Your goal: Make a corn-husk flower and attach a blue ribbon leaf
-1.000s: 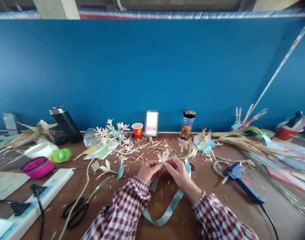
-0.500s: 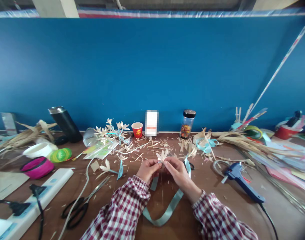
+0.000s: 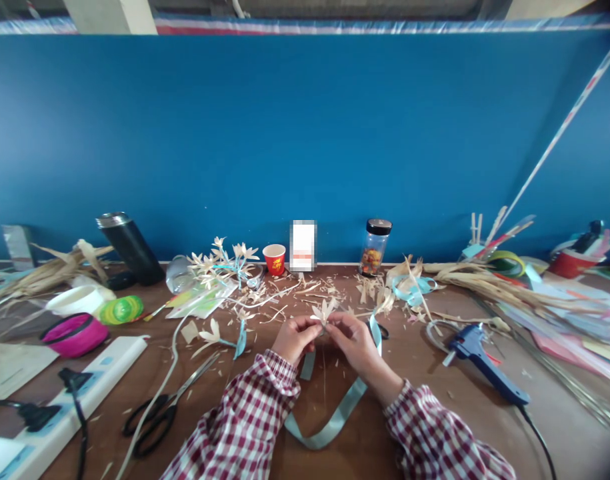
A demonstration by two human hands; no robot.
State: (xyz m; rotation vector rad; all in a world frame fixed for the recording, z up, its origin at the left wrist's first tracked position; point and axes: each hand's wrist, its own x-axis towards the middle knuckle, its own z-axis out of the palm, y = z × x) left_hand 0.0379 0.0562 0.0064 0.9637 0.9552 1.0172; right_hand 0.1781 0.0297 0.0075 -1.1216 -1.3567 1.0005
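Note:
Between both hands, at the middle of the table, is a pale husk flower [image 3: 323,311] with pointed petals facing up. My left hand [image 3: 295,340] pinches its base from the left, fingers closed. From the right, my right hand [image 3: 353,339] pinches the same base with thumb and fingertips. A light blue ribbon [image 3: 335,423] loops on the table below the hands; one part rises past my right hand, and a short end hangs by my left. Left of my hands lies another husk flower [image 3: 213,331] with a blue-wrapped stem.
Black-handled scissors [image 3: 159,417] and a white power strip [image 3: 105,373] lie left. A blue glue gun [image 3: 487,363] rests right. Behind stand a red paper cup [image 3: 275,260], a lidded jar [image 3: 375,248], a cluster of finished flowers [image 3: 225,263] and a dark thermos [image 3: 131,248]. Husk scraps are scattered about.
The flower has tilted slightly and shifted a little left between my fingertips. My fingers have adjusted slightly at its base. Everything else stays in place.

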